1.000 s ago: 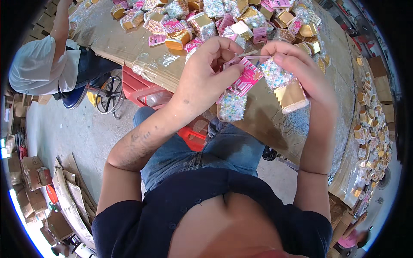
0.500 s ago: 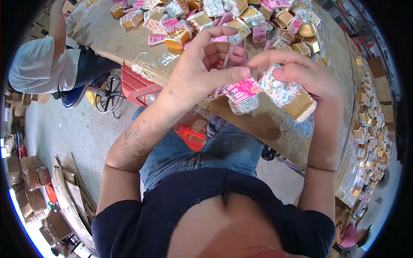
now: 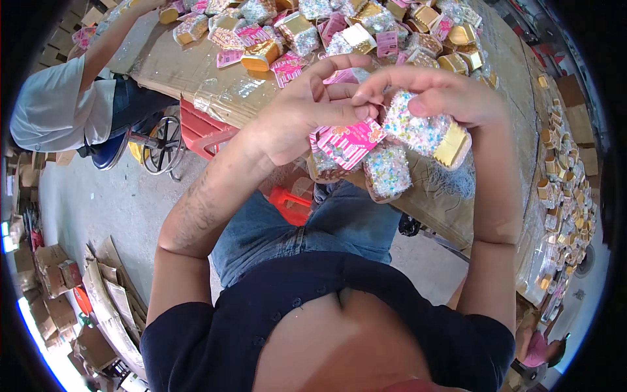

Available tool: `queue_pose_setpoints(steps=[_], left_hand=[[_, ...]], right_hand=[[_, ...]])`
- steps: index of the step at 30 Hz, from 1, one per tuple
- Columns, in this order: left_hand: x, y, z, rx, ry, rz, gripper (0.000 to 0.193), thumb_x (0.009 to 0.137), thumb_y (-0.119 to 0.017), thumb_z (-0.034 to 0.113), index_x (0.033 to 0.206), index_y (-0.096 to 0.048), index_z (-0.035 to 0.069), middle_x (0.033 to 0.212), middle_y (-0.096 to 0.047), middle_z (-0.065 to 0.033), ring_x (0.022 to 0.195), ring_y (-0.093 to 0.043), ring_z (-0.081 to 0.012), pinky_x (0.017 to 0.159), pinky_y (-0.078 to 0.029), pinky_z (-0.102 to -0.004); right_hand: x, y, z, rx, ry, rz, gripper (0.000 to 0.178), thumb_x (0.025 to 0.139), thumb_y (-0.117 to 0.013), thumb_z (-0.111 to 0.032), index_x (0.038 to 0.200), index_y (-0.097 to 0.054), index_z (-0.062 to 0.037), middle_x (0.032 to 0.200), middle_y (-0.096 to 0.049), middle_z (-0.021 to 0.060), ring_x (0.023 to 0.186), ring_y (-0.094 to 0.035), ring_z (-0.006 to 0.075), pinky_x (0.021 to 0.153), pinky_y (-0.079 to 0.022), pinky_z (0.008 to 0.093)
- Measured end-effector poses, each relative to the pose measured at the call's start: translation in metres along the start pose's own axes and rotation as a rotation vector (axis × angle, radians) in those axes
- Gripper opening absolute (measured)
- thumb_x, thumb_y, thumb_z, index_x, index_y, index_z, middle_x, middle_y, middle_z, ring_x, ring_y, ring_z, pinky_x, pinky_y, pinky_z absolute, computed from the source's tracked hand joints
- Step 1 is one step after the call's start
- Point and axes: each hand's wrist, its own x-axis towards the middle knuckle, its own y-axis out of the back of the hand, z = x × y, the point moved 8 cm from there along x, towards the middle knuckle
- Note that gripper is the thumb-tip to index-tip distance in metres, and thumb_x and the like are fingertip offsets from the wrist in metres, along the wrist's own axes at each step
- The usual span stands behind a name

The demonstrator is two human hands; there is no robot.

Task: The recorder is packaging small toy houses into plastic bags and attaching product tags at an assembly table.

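My right hand (image 3: 450, 98) is closed round a small ornament (image 3: 418, 127) coated in white and pastel beads, with a shiny gold side. Close beside it, my left hand (image 3: 313, 108) pinches with thumb and fingers near the ornament's top; whatever thin piece lies between the fingertips is too small to make out. A pink-and-white striped card tag (image 3: 349, 144) hangs under the left thumb. Two more ornaments dangle below the hands: a beaded one (image 3: 388, 171) and a partly covered one with a brown side (image 3: 324, 168).
Across the cardboard-covered table (image 3: 176, 72) lies a heap of similar ornaments and pink tags (image 3: 385, 44). Thin pale strings (image 3: 457, 179) lie at its near edge. More gold pieces (image 3: 555, 189) spread over a surface at right. A person in a white shirt (image 3: 49, 108) sits at left.
My hands have drawn together, fingertips now meeting. The right-hand ornament has tilted, and the hanging ornaments and tag have swung lower and into fuller view. The person at left has reached farther over the table.
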Motion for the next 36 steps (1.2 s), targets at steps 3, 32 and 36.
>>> queue_pose_setpoints(steps=[3,32,36], left_hand=[[0.006,0.001,0.000,0.103,0.033,-0.029,0.058,0.085,-0.064,-0.001,0.134,-0.034,-0.003,0.103,-0.065,-0.0150,0.095,-0.065,-0.0184,0.088,-0.051,-0.0285],[0.034,-0.032,0.032,1.122,0.064,-0.106,0.024,0.092,-0.063,0.016,0.107,-0.055,-0.002,0.087,-0.063,-0.0041,0.087,-0.059,-0.0085,0.081,-0.046,-0.0251],[0.031,-0.025,0.028,1.050,0.203,-0.091,0.021,0.094,-0.061,0.018,0.099,-0.061,-0.002,0.088,-0.062,-0.0017,0.084,-0.060,-0.0086,0.081,-0.046,-0.0248]], right_hand=[[-0.004,0.015,0.016,-0.016,-0.111,0.061,0.056,0.078,-0.063,-0.031,0.122,-0.044,-0.0006,0.104,-0.058,0.0064,0.099,-0.056,0.0132,0.088,-0.043,0.0281],[-0.046,0.010,0.010,-0.535,0.194,0.921,0.019,0.069,-0.075,-0.021,0.082,-0.069,-0.0087,0.095,-0.058,0.0098,0.091,-0.054,0.0289,0.085,-0.040,0.0390],[-0.055,0.000,-0.004,-0.800,0.218,1.032,0.015,0.072,-0.073,-0.019,0.084,-0.069,-0.0103,0.101,-0.053,0.0083,0.096,-0.050,0.0264,0.085,-0.040,0.0364]])
